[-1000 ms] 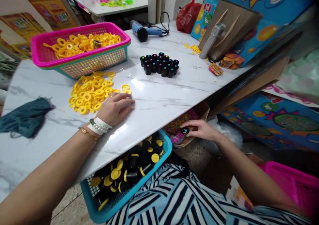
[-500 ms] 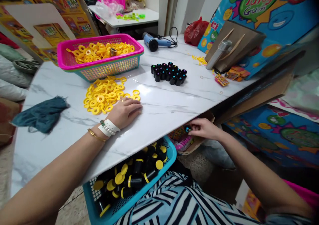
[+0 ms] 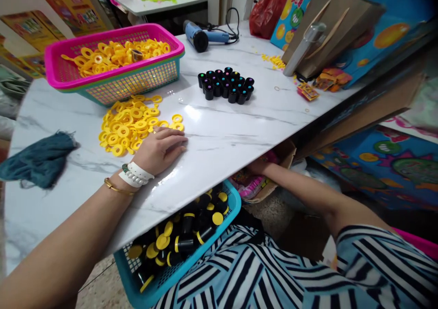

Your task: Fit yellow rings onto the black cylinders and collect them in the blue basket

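Note:
My left hand (image 3: 159, 150) lies flat on the white marble table (image 3: 219, 163), its fingertips just right of a loose pile of yellow plastic rings (image 3: 132, 124). It holds nothing. My right hand (image 3: 262, 167) reaches low past the table's near edge, mostly hidden beneath it, so its fingers do not show. Below the edge, a teal basket (image 3: 205, 246) holds black cylinders with yellow caps. On the table stands a tight group of black cylinders (image 3: 224, 84) with coloured tops.
A pink-rimmed basket (image 3: 112, 74) full of yellow rings sits behind the pile. A blue hair dryer (image 3: 200, 38) lies at the far edge, near a metal cylinder (image 3: 303, 49). A teal cloth (image 3: 39, 159) lies left. A cardboard box (image 3: 285, 156) stands below the right edge.
My right hand has moved under the table edge, and the small black cylinder it held is out of sight. My striped sleeve now shows at lower right. My left hand stays put.

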{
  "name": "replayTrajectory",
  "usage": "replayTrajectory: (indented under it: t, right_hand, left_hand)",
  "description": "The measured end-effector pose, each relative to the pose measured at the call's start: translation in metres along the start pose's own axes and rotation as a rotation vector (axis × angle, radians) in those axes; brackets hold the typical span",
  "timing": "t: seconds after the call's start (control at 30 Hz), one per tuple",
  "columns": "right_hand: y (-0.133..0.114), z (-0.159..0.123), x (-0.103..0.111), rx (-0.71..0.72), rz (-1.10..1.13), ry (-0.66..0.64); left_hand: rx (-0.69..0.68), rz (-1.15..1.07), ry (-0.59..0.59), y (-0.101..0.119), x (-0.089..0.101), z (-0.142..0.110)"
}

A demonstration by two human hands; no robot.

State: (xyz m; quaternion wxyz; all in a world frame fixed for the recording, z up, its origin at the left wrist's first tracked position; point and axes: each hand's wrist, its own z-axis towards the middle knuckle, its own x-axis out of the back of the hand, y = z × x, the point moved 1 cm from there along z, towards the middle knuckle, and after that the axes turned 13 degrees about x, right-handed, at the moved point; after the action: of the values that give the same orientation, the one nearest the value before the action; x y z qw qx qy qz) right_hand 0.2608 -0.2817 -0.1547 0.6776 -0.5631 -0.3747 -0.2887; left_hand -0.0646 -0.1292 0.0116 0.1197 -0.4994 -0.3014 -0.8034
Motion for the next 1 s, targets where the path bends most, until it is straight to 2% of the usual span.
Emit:
replayTrajectory:
  t: [0.1,0.23,0.37,0.53,0.67,0.8,0.9,1.0]
  right_hand:
    - [0.022,-0.022,0.008,0.008,-0.028,-0.100]
    - [0.037,-0.050,0.027,-0.022,-0.079,-0.108]
    - [0.035,-0.069,0.038,-0.062,-0.122,-0.065]
    - [0.022,-0.077,0.049,-0.070,-0.091,-0.020]
    - [-0.012,-0.079,0.065,-0.040,0.008,0.002]
    - [-0.073,-0.072,0.091,0.041,0.248,0.035]
    - [-0.117,-0.047,0.110,0.132,0.505,0.135]
    - [-0.150,-0.005,0.114,0.218,0.431,0.244]
  left_hand:
    - [-0.001,-0.006,-0.004,0.001,0.000,0.000]
    - [-0.003,-0.004,-0.003,-0.001,-0.001,0.000]
    - [-0.004,0.001,0.007,-0.001,-0.001,0.000]
    - [-0.017,0.002,0.015,-0.001,-0.001,0.000]
    - [-0.012,-0.002,0.022,-0.001,-0.002,-0.001]
    - [-0.003,-0.009,0.032,-0.002,-0.003,-0.001]
    - [0.001,-0.038,0.080,0.003,0.001,-0.002]
    - [0.009,-0.156,0.085,0.018,0.010,-0.010]
